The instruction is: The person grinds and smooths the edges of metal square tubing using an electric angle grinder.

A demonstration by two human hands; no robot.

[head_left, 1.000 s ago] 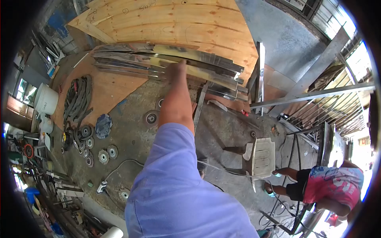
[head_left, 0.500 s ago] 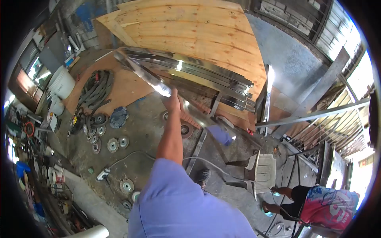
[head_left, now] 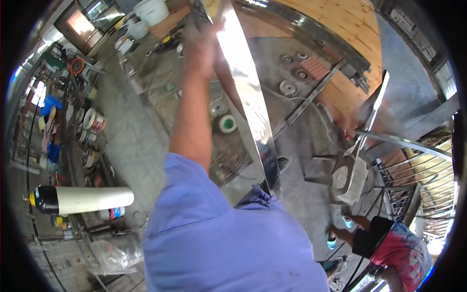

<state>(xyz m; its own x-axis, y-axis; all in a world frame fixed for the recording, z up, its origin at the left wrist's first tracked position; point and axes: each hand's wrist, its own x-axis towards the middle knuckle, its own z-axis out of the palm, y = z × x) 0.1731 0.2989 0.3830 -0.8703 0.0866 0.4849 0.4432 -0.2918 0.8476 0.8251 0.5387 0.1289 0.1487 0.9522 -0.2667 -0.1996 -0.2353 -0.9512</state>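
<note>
My left hand [head_left: 200, 48], blurred by motion, is closed around a long, mirror-bright metal tube [head_left: 245, 87] near the top of the head view. The tube slants down from the upper edge, and its lower end comes close to the front of my purple shirt. Along its left side are darker, skin-coloured and purple patches that look like reflections. My right hand does not show. Beyond the tube, a stack of similar metal tubes [head_left: 335, 48] lies by a plywood sheet [head_left: 352, 19].
Grinding discs [head_left: 227, 124] and a cable lie on the concrete floor. A plastic stool [head_left: 350, 180] stands to the right, near another person [head_left: 401, 248] bending over. At left are a gas cylinder [head_left: 92, 199], paint cans [head_left: 94, 119] and cluttered shelves. A white bucket [head_left: 151, 12] stands far back.
The view has turned leftward. The metal tube in my left hand has swung from a diagonal across the stack to a steeper slant, with its lower end nearer my body.
</note>
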